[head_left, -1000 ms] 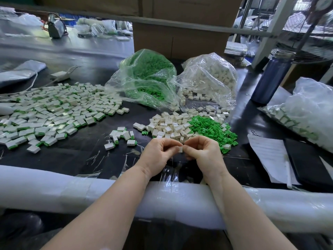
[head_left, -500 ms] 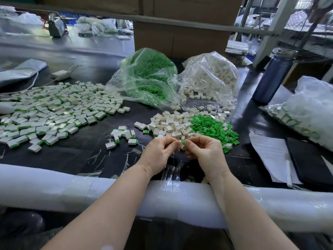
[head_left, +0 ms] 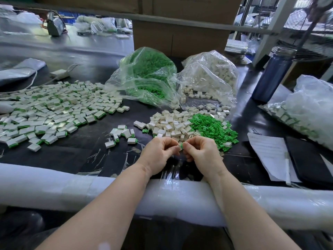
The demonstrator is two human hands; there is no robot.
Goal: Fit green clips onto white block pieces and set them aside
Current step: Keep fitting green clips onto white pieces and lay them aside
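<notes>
A black glossy worktop [head_left: 75, 156] carries a wide spread of finished white-and-green pieces [head_left: 50, 112] at left, two clear plastic bags [head_left: 144, 78], and loose piles of white blocks [head_left: 171, 125] and green clips [head_left: 210, 127]. Nearest, left hand [head_left: 158, 154] and right hand [head_left: 203, 152] meet, fingertips pinching one small green-clipped white piece [head_left: 180, 146] in a narrow grip.

Just beyond the knuckles of both hands the heap of loose white plastic blocks [head_left: 169, 126] and the mound of small green plastic clips [head_left: 210, 128] bar the way forward. Left of the left hand [head_left: 158, 154] a strip of bare black tabletop [head_left: 72, 154] lies open, up to a few scattered clipped blocks [head_left: 122, 135]. Right of the right hand [head_left: 201, 154] bare table reaches a white paper sheet [head_left: 270, 156].
</notes>
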